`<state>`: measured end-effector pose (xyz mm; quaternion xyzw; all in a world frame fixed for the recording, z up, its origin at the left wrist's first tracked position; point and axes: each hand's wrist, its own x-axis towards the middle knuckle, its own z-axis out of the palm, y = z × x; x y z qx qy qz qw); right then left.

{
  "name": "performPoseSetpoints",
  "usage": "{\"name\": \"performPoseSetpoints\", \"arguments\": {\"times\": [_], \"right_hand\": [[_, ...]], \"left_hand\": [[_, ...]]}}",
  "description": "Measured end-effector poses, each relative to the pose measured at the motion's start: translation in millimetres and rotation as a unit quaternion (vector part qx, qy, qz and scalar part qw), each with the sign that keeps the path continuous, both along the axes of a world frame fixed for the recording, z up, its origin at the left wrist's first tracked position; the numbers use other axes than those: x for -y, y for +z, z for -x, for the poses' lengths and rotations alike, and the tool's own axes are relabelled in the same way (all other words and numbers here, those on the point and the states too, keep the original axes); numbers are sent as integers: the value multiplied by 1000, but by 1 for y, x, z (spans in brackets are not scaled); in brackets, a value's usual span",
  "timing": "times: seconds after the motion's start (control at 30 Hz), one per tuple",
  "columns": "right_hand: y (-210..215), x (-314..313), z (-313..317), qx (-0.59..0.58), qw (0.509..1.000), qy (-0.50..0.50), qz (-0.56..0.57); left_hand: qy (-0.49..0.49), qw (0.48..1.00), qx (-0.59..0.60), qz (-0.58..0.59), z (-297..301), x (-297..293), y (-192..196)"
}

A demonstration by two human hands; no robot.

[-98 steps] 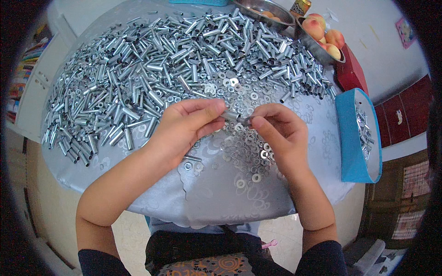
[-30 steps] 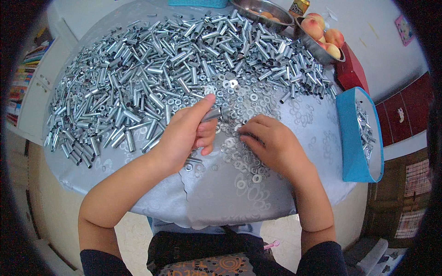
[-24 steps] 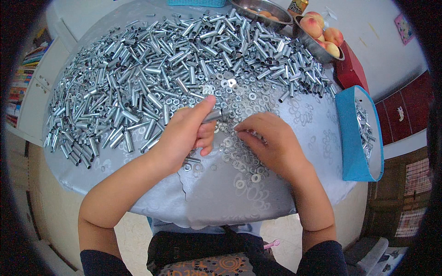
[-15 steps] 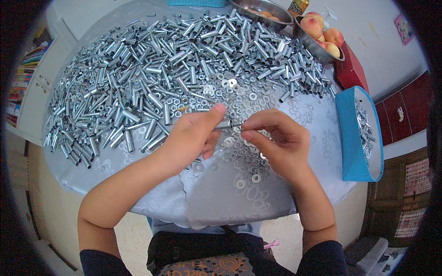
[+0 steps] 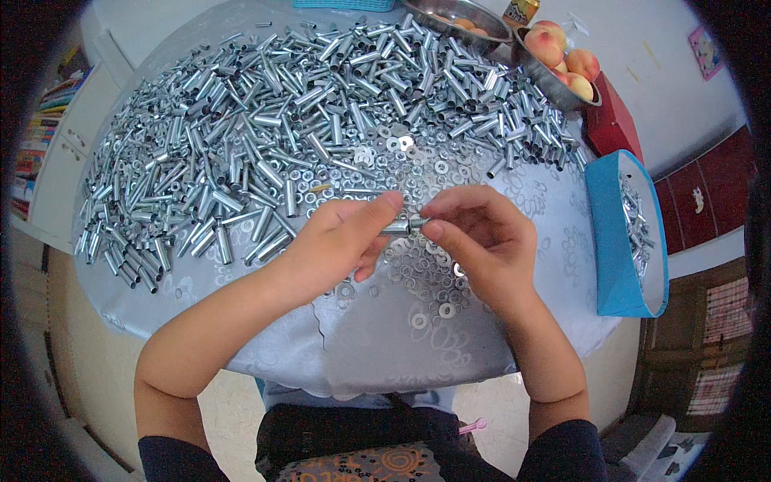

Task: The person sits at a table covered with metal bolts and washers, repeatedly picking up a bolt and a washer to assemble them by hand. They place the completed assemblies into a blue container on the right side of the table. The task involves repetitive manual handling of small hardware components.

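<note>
My left hand (image 5: pixel 331 247) is closed round a shiny metal sleeve (image 5: pixel 397 230), thumb along its top, over the near part of the table. From the sleeve's right end sticks a short threaded bolt end (image 5: pixel 417 222). My right hand (image 5: pixel 496 253) pinches that tip between thumb and forefinger, the other fingers curled behind. Whether a nut or washer sits in the pinch is too small to tell. Beneath both hands lie loose flat washers (image 5: pixel 418 320) and spring rings. Just beyond are hex nuts (image 5: pixel 322 174) and a large heap of metal sleeves (image 5: pixel 265 120).
A blue fabric bin (image 5: pixel 608 249) with metal parts stands at the right edge. Behind it are a red box (image 5: pixel 614 124), a metal bowl (image 5: pixel 554 80) of peaches, another steel bowl (image 5: pixel 490 44) and a can (image 5: pixel 520 11). A pink wrench (image 5: pixel 474 426) lies near my lap.
The sleeve and bolt end have shifted slightly right and down. My left thumb has slid a little to the right, and my right fingers have changed their bend at the tip.
</note>
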<state>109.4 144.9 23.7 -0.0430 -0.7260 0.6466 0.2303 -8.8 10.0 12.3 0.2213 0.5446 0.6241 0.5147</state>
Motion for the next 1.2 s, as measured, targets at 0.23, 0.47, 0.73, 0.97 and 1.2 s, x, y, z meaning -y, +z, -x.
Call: {"name": "performPoseSetpoints", "arguments": {"times": [0.23, 0.47, 0.73, 0.97, 1.2], "right_hand": [[-2, -8, 1, -43, 980, -30, -191], [4, 0, 0, -40, 961, -35, -272], [2, -7, 1, -63, 954, 18, -291], [11, 0, -2, -49, 955, 17, -293], [2, -18, 3, 16, 920, -45, -390]], "left_hand": [[-16, 1000, -6, 0, 0, 0, -1], [-8, 999, -19, 33, -6, -1, 6], [12, 998, 68, 15, -4, 0, 8], [28, 996, 85, -18, -1, 2, 6], [67, 992, 107, -19, 2, 2, 4]]}}
